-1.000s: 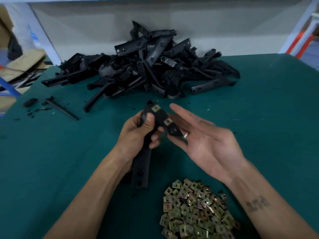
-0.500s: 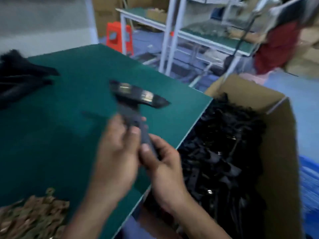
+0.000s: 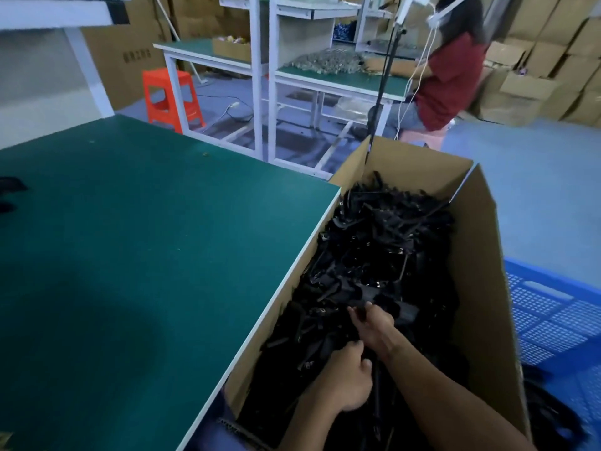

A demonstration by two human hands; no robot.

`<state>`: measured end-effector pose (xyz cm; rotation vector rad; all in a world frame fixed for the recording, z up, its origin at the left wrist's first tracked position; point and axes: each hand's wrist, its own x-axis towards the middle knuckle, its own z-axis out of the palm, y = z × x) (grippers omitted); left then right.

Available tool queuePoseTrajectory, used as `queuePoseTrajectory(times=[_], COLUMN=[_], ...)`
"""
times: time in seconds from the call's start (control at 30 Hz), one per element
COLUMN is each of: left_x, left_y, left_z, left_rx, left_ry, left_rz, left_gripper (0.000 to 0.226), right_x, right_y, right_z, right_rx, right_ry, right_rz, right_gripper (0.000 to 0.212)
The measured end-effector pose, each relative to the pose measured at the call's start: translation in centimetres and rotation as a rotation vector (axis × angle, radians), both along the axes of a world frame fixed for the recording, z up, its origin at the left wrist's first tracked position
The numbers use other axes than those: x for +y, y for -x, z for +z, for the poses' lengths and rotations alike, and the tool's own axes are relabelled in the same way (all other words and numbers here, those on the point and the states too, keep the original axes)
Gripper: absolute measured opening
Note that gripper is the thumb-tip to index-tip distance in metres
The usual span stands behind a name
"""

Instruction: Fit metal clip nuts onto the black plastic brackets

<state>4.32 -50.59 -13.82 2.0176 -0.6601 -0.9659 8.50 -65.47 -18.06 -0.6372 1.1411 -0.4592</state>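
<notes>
Both my hands are down inside a cardboard box (image 3: 481,255) that stands against the right edge of the green table (image 3: 146,239). The box is heaped with black plastic brackets (image 3: 383,242). My right hand (image 3: 374,325) reaches further in, its fingers curled round the end of a black bracket (image 3: 359,312) on top of the heap. My left hand (image 3: 348,382) sits nearer me, fingers and thumb curled beside a long thin black strip (image 3: 377,395); it seems to grip that strip. No clip nuts on the held bracket can be made out.
A blue perforated crate (image 3: 553,307) lies on the floor right of the box. At the table's left edge are the ends of more black brackets (image 3: 9,187). Behind stand white-framed workbenches (image 3: 260,76), an orange stool (image 3: 169,96) and a seated person in red (image 3: 448,76).
The view swung right from the table to the box. The bracket with its two clip nuts, held up over the table by both hands, has gone down into the box with them.
</notes>
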Motion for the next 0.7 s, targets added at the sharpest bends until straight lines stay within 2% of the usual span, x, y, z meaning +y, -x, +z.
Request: queuePoseTrajectory(times=[0.13,0.23,0.27,0.3,0.37,0.43,0.5,0.6,0.7], left_x=[2.1,3.5,4.3,5.1,7.8,12.2,17.6,28.3,39.1], left_y=[0.1,0.1,0.1,0.2,0.3,0.2,-0.5,-2.8,-4.3], left_z=[0.7,3.7,5.0,6.4,9.8,12.9,14.9,15.6,13.8], left_rx=[-0.028,-0.102,-0.143,-0.173,-0.205,-0.216,-0.268,-0.398,-0.6], left_ry=[-0.037,-0.001,0.033,0.073,0.209,0.444,0.668,0.841,0.775], left_rz=[-0.053,-0.044,-0.038,-0.026,-0.002,0.057,0.238,0.77,1.362], left_gripper=[0.052,0.05,0.05,0.051,0.051,0.046,0.037,0.034,0.025], right_x=[1.4,4.0,4.7,5.3,7.3,10.2,13.6,19.9,26.9], right_y=[2.2,4.9,5.6,6.0,6.4,5.5,4.2,1.1,-4.3], right_z=[-0.6,2.2,3.5,4.7,7.8,10.9,13.6,16.6,17.5], right_rx=[0.113,0.223,0.237,0.234,0.147,-0.006,-0.189,-0.464,-0.65], right_ry=[-0.006,0.186,0.276,0.367,0.52,0.648,0.831,1.079,1.214], right_rz=[0.214,0.423,0.484,0.518,0.542,0.542,0.539,0.66,1.075], right_gripper=[0.029,0.008,0.011,0.015,0.011,0.028,0.03,0.016,0.012])
